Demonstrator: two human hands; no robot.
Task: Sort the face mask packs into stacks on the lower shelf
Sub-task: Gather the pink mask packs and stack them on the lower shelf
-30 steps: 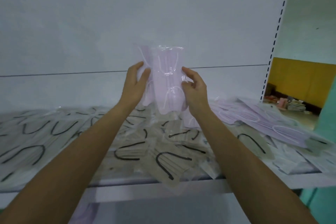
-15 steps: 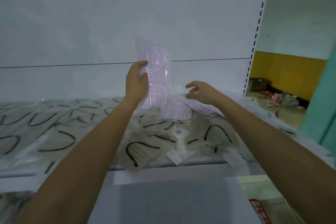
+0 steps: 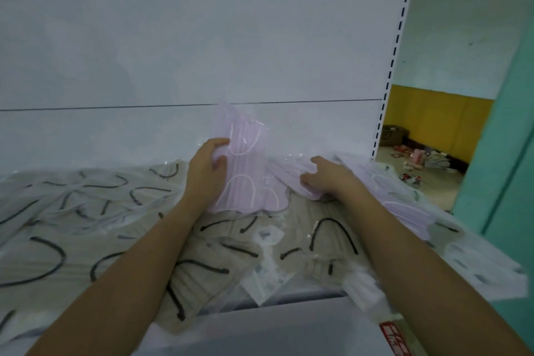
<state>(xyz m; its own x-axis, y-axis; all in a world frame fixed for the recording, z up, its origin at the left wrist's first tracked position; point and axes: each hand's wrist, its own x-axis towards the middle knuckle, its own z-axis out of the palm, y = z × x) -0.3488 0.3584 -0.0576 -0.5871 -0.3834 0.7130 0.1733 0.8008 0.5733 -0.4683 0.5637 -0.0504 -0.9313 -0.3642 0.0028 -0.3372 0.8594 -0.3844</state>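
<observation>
Fingers (image 3: 215, 143) of the left hand (image 3: 205, 175) grip a lilac mask pack (image 3: 245, 179) upright; the right hand (image 3: 328, 179) curls on a second pack (image 3: 286, 175), grip unclear. Looks light, floppy and slick, so I'd pinch mid-edge.

A white slotted upright (image 3: 390, 78) rises at the right. Left of it spreads a white back panel (image 3: 202, 37) crossed by 1 thin horizontal seam. Right of it are a yellow wall (image 3: 433, 118), a brown box (image 3: 393, 134) and floor litter (image 3: 419, 156). Farther right stands a teal panel (image 3: 505, 153).
</observation>
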